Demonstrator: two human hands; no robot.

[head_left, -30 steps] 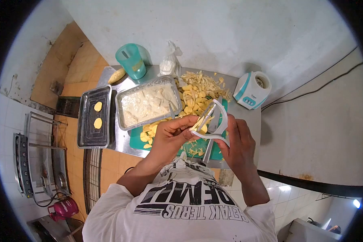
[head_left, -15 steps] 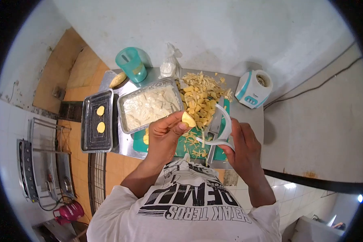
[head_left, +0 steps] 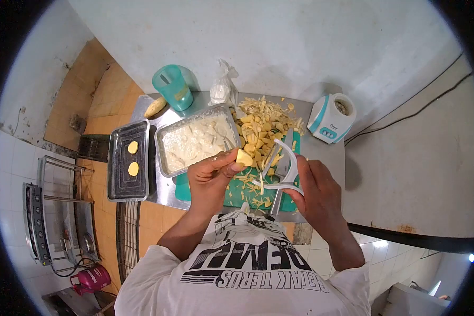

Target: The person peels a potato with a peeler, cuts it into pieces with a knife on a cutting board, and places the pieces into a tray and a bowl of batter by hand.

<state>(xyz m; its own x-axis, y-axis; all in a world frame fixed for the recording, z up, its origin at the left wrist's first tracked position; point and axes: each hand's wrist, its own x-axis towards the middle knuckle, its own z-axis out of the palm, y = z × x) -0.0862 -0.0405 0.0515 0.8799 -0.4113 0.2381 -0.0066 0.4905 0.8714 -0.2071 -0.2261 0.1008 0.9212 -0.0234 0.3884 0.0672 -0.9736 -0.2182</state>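
Between the thumb and fingers of my left hand (head_left: 211, 176) is a piece of yellow root vegetable (head_left: 244, 157), which looks like sweet potato. My right hand (head_left: 317, 188) grips a white Y-shaped peeler (head_left: 294, 167) by its handle, its blade side facing left towards the piece, with a gap between them. Thin strips cling near the blade. Below lies a green cutting board (head_left: 237, 198) with scattered shavings. A knife (head_left: 283, 174) rests on the board, partly hidden by the peeler. Beyond my hands is a heap of yellow chunks (head_left: 255, 139) with pale peelings (head_left: 266, 111) behind.
A metal tray of pale batter (head_left: 160, 152) stands left of the heap. Further left, a dark tray (head_left: 122, 181) holds two yellow slices. A green jug (head_left: 172, 89), a whole yellow root (head_left: 155, 107), a white plastic bag (head_left: 223, 87) and a white-and-teal appliance (head_left: 329, 117) stand towards the wall.
The peeler has tilted and come slightly left, nearer the piece, which has turned a little in my left hand. The whole view has shifted slightly.
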